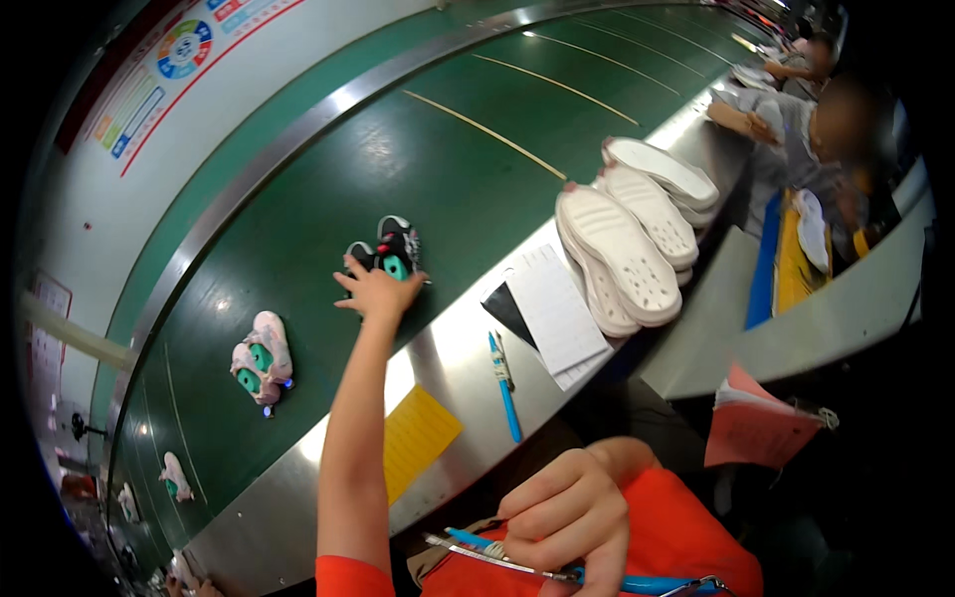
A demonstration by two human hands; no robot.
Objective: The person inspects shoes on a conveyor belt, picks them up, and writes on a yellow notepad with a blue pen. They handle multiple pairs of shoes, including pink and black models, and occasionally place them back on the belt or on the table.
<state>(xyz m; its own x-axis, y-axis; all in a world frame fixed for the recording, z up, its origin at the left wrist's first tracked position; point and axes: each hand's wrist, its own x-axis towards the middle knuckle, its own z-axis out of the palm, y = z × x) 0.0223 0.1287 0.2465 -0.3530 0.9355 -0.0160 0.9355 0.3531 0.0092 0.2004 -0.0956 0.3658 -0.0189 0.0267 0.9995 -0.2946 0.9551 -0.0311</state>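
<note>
My left hand (380, 294) reaches over the green belt, fingers spread across the near end of a pair of black and grey shoes (398, 239) with green insoles. It overlaps them; whether it bears any weight on them cannot be made out. Close to my body, the closed fingers of my right hand (572, 502) hold a slim blue pen (473, 539) with a pale wrapping. A thin metal strip (487, 559) runs under those fingers; its kind is unclear. Left of my left arm, a pair of pink shoes (264, 356) with green insoles lies on the belt.
White shoe soles (622, 254) are stacked on the metal ledge (468, 398), beside white paper sheets (557, 313), another blue pen (504, 388) and a yellow sheet (423, 438). A pink booklet (761, 423) hangs at right. Other people (796, 129) sit farther along the belt.
</note>
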